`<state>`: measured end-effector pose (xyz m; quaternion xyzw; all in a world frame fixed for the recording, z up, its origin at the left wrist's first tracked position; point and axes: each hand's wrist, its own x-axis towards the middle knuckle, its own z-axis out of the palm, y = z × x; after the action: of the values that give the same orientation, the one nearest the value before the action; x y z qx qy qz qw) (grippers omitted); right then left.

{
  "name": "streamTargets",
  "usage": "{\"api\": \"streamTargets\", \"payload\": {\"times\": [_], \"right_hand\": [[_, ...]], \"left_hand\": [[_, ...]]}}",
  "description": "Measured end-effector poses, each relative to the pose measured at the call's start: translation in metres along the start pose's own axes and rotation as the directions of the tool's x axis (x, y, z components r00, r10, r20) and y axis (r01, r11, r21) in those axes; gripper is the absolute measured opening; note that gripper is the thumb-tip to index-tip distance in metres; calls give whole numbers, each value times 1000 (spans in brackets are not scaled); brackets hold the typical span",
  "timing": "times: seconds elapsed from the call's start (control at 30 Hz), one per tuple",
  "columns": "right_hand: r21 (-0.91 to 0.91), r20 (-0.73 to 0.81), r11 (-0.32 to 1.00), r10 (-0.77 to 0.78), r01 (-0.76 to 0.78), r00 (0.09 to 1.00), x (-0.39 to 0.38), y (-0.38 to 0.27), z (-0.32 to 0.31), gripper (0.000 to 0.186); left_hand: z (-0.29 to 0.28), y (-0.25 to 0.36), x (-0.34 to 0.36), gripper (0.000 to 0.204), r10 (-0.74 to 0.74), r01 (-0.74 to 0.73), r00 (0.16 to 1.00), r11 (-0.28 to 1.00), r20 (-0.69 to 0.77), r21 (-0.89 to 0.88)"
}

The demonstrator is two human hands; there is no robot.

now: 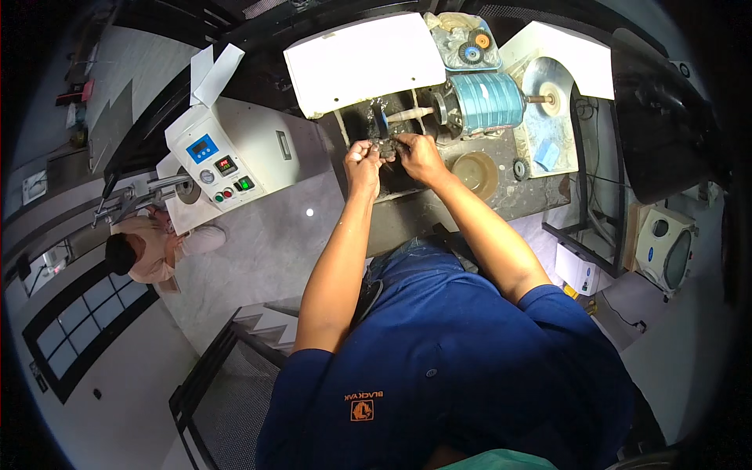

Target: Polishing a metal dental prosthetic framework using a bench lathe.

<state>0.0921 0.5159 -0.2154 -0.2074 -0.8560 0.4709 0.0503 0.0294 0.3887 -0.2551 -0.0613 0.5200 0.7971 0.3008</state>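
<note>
My left hand (363,165) and my right hand (424,160) are closed, fingertips pinching a small rough grey piece (385,149) between them. Its exact kind is too small to make out. Just beyond it is a dark polishing wheel (381,117) with a blue patch, at the end of a tapered spindle (411,114). That spindle comes from a teal bench polishing motor (489,102) on the right. Above the wheel sits a bright white hood (364,63), and both hands are at the opening below it.
A brown bowl (475,174) stands on the worn bench right of my right hand. Behind the motor, a blue tray (492,64) holds small wheels. A second white hood (583,59) covers the motor's right spindle. A white control-panel machine (211,153) stands left, with a person (149,251) beside it.
</note>
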Motion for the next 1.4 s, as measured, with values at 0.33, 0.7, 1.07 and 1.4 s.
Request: {"api": "streamTargets", "payload": {"times": [0.33, 0.7, 1.07, 1.4], "right_hand": [[-27, 36, 997, 72, -71, 997, 8, -9, -9, 21], [-71, 47, 997, 43, -40, 998, 11, -6, -5, 22], [-93, 50, 996, -12, 17, 999, 11, -1, -4, 22], [-26, 45, 998, 66, -65, 997, 5, -10, -9, 22]], "left_hand": [[3, 8, -1, 6, -138, 133, 990, 985, -35, -114], [0, 5, 7, 6, -178, 167, 983, 971, -49, -172], [-1, 8, 3, 10, -224, 214, 973, 966, -57, -142], [2, 8, 1, 7, -177, 174, 983, 983, -55, -58]]}}
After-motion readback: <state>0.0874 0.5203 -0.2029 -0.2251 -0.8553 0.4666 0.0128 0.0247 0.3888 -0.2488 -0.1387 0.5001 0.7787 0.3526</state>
